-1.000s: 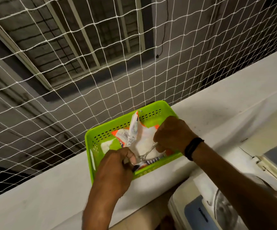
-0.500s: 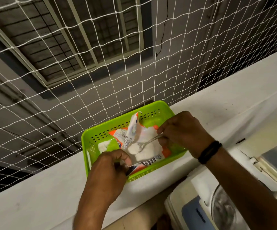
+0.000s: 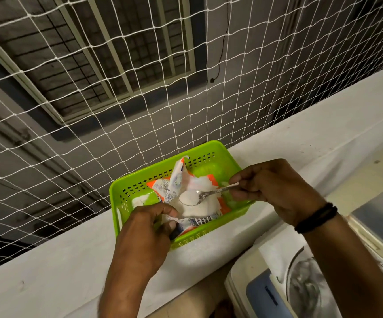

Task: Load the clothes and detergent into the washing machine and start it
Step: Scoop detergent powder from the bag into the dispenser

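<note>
detergent (image 3: pixel 189 197) is sitting heaped on a spoon (image 3: pixel 205 195) the right hand (image 3: pixel 275 187) is pinching above the packet (image 3: pixel 195 203); the left hand (image 3: pixel 144 235) is gripping the packet's near edge in the basket (image 3: pixel 126 191).

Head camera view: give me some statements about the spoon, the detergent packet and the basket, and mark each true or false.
1. The right hand holds the spoon by its handle. True.
2. The spoon is empty. False: its bowl carries white powder.
3. The detergent packet lies in a green basket. True.
4. The basket sits on top of the washing machine. False: it sits on the white ledge; the machine is below, at the lower right.
5. The left hand hangs free. False: it pinches the packet's near edge.
</note>
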The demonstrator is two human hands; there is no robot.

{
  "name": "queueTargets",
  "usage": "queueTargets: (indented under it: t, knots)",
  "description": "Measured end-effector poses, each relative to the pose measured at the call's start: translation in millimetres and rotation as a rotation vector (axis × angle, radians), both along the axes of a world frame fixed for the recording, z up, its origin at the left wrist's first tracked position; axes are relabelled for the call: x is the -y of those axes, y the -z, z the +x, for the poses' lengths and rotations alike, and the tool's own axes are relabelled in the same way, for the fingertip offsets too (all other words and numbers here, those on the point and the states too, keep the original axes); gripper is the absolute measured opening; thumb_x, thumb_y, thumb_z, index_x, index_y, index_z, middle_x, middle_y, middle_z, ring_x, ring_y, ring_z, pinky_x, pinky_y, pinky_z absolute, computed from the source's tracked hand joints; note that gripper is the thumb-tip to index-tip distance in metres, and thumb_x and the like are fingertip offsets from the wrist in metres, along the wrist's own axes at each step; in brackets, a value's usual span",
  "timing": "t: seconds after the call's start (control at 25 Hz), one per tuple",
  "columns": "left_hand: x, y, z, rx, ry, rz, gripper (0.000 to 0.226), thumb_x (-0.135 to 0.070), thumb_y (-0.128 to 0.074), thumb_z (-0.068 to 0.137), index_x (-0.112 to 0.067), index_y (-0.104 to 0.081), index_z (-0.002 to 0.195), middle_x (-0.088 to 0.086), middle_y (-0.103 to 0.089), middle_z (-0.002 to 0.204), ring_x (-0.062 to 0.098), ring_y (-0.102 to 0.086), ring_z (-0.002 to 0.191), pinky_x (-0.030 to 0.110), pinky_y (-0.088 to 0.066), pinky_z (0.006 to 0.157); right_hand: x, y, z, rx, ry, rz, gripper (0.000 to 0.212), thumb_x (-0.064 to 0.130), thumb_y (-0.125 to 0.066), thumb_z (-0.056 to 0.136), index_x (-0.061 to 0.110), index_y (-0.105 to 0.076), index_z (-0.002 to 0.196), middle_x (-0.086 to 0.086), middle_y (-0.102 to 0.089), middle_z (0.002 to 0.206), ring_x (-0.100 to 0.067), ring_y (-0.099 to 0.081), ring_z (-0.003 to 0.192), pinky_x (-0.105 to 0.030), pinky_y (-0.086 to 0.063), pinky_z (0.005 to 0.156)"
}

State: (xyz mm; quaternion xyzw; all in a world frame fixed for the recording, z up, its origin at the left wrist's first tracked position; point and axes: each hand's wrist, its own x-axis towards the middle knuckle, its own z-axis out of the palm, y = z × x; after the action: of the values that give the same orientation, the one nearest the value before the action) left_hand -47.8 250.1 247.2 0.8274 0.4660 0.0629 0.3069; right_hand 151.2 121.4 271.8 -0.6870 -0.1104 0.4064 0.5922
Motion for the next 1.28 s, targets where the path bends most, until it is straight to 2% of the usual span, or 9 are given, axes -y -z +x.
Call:
queueTargets:
  t: [0.08,0.28,0.52,0.68,0.76,0.84,1.0,1.2,1.28]
  knots:
    - [1,-2,-1,0.012,0.008,0.028,0.014,-0.028,-0.07,0.087,-0.041,-0.07,0.093,-0.011,-0.064,0.116,0.012,-0.063,0.105,0.022,-0.045,0.073,3,-2,0,-0.033,0.029,0.008,0.029,-0.021,-0.037,0.087,-0.016,-0.066,0.085,-0.021,-0.067,0.074,-0.024,-0.07,0.054,-0.02,-0.057,0.052]
    - [6,-5,0,0.083,-0.013,0.069,0.013,-0.037,-0.072,0.085,-0.044,-0.07,0.096,-0.013,-0.063,0.118,0.014,-0.063,0.105,0.029,-0.05,0.085,13,-2,1,-0.081,0.077,0.1,0.024,-0.023,-0.042,0.085,-0.014,-0.064,0.08,-0.023,-0.063,0.079,-0.023,-0.069,0.053,-0.021,-0.059,0.055]
    - [22,-10,6,0.241,-0.041,0.151,0.017,-0.025,-0.072,0.086,-0.038,-0.072,0.098,-0.009,-0.062,0.115,0.018,-0.062,0.101,0.027,-0.045,0.082,36,1,8,-0.042,0.16,0.099,0.028,-0.02,-0.038,0.087,-0.015,-0.065,0.079,-0.029,-0.064,0.083,-0.03,-0.069,0.061,-0.025,-0.061,0.058]
    - [44,-16,24,0.441,0.061,0.191,0.022,-0.021,-0.073,0.085,-0.041,-0.069,0.091,-0.004,-0.064,0.11,0.018,-0.063,0.097,0.038,-0.055,0.085,76,1,14,0.014,0.236,0.061,0.023,-0.019,-0.043,0.086,-0.019,-0.066,0.09,-0.032,-0.065,0.084,-0.04,-0.069,0.075,-0.027,-0.062,0.066]
    - [58,-20,41,0.5,0.125,0.184,0.021,-0.022,-0.073,0.085,-0.042,-0.068,0.091,-0.006,-0.066,0.106,0.009,-0.064,0.092,0.027,-0.053,0.078,100,2,18,0.014,0.292,0.03,0.025,-0.017,-0.044,0.086,-0.015,-0.069,0.086,-0.03,-0.068,0.083,-0.041,-0.071,0.078,-0.028,-0.062,0.07]
    - [75,-19,61,0.512,0.209,0.126,0.019,-0.019,-0.071,0.087,-0.037,-0.071,0.093,-0.005,-0.068,0.103,0.004,-0.064,0.086,0.015,-0.048,0.072,127,8,20,-0.016,0.367,0.033,0.024,-0.017,-0.047,0.086,-0.011,-0.07,0.083,-0.028,-0.069,0.08,-0.04,-0.072,0.078,-0.031,-0.062,0.072]
    - [114,-4,103,0.467,0.351,0.054,0.015,-0.024,-0.068,0.088,-0.033,-0.071,0.1,0.001,-0.071,0.098,0.018,-0.069,0.082,0.034,-0.054,0.08,184,33,25,-0.056,0.541,0.059,0.026,-0.018,-0.045,0.084,-0.01,-0.069,0.082,-0.026,-0.068,0.077,-0.036,-0.07,0.074,-0.032,-0.062,0.074]
    - [186,42,156,0.406,0.622,-0.097,0.013,-0.021,-0.064,0.091,-0.024,-0.072,0.102,-0.007,-0.073,0.099,0.011,-0.069,0.085,0.029,-0.053,0.079,273,99,24,-0.062,0.805,0.02,0.028,-0.017,-0.045,0.085,-0.004,-0.07,0.078,-0.023,-0.069,0.078,-0.028,-0.071,0.068,-0.035,-0.062,0.075]
    - [219,76,178,0.343,0.702,-0.146,0.014,-0.019,-0.064,0.091,-0.02,-0.072,0.103,-0.006,-0.074,0.102,0.012,-0.069,0.089,0.026,-0.052,0.083,310,129,20,-0.083,0.957,-0.011,0.028,-0.017,-0.048,0.085,-0.003,-0.07,0.076,-0.022,-0.07,0.076,-0.027,-0.072,0.067,-0.031,-0.062,0.067]
